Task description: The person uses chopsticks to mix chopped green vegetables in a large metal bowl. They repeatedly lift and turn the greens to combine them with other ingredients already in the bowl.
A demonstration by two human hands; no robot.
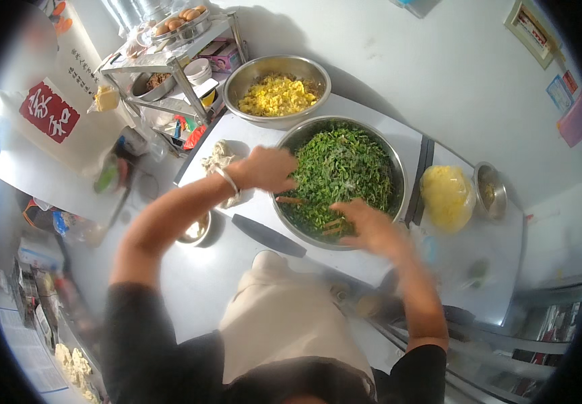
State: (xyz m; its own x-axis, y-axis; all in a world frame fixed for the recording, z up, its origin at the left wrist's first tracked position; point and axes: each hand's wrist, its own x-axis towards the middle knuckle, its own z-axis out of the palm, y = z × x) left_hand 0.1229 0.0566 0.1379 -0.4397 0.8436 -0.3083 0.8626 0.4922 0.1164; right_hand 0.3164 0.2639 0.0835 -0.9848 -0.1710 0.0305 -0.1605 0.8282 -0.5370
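A large stainless steel bowl stands before me, heaped with finely chopped green leaves. My left hand is over the bowl's left rim, fingers bent down toward the greens. Whether anything is inside that hand is hidden. On the near right side, my right hand hovers at the greens with its fingers apart, blurred by motion, and nothing shows in it. Brownish strips appear among the greens near my hands; I cannot tell what they are.
A second steel bowl holds yellow scrambled-egg-like pieces. Left lie a crumpled cloth and a small metal bowl; a dark flat strip is nearer me. Right are a bag of yellow food and another small bowl. A metal rack stands back left.
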